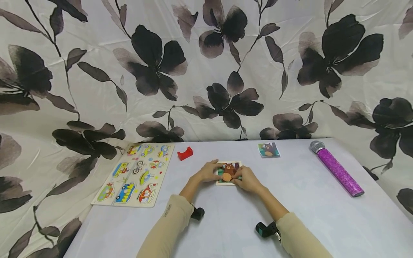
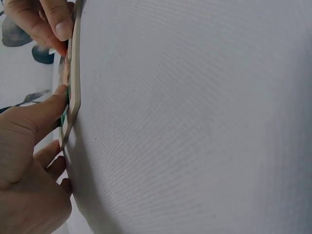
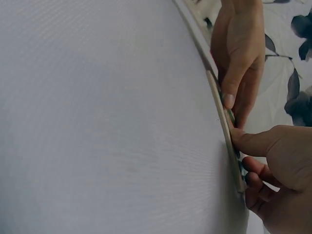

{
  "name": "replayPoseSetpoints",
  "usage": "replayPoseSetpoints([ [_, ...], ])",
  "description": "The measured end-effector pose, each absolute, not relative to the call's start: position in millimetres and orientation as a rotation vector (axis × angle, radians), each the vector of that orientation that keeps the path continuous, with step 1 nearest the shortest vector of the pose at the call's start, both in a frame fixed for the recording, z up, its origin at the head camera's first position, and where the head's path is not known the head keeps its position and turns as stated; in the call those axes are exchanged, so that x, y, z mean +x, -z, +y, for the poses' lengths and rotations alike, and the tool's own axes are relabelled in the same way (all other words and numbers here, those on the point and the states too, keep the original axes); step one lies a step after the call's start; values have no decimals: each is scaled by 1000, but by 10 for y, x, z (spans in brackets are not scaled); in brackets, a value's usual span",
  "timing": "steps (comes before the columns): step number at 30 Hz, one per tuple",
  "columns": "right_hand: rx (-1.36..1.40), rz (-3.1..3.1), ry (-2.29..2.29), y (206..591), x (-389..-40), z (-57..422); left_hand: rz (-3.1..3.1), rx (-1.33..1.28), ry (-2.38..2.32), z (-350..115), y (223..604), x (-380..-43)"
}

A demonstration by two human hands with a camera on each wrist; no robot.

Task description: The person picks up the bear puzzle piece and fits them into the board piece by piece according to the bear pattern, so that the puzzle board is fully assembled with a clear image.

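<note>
A small square wooden bear puzzle (image 1: 229,168) with a pale frame lies on the white tabletop, a brown bear on its face. My left hand (image 1: 208,172) grips its left side, the thumb resting on the picture and the fingers at the far corner. From the right, my right hand (image 1: 247,179) holds the puzzle, its thumb and fingertips over the bear's lower right part. In the left wrist view the frame (image 2: 74,83) shows edge-on between both hands. The right wrist view has my right thumb (image 3: 246,141) on the puzzle's face, other fingers curled by its edge.
A vehicle peg puzzle board (image 1: 132,175) lies at the left, with a red curved piece (image 1: 185,153) beside it. Behind to the right is a small bear picture card (image 1: 269,150). A glittery purple microphone (image 1: 338,170) lies farther right. Floral cloth (image 1: 226,71) hangs behind the table.
</note>
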State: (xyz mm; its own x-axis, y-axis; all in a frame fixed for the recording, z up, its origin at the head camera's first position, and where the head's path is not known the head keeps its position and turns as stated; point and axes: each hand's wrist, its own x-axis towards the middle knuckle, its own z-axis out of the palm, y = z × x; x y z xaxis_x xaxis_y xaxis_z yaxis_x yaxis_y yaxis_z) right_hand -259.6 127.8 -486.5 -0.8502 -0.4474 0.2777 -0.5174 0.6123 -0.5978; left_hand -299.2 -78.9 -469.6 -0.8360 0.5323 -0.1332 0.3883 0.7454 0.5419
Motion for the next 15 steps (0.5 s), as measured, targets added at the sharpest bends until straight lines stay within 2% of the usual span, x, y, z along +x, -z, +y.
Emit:
replayPoseSetpoints([
  [10, 621, -2774, -1204, 4889, -2595, 1280, 2696, 695, -760, -776, 4720, -2969],
  [15, 712, -2767, -1159, 4894, -2596, 1320, 2712, 681, -786, -761, 4730, -2964],
])
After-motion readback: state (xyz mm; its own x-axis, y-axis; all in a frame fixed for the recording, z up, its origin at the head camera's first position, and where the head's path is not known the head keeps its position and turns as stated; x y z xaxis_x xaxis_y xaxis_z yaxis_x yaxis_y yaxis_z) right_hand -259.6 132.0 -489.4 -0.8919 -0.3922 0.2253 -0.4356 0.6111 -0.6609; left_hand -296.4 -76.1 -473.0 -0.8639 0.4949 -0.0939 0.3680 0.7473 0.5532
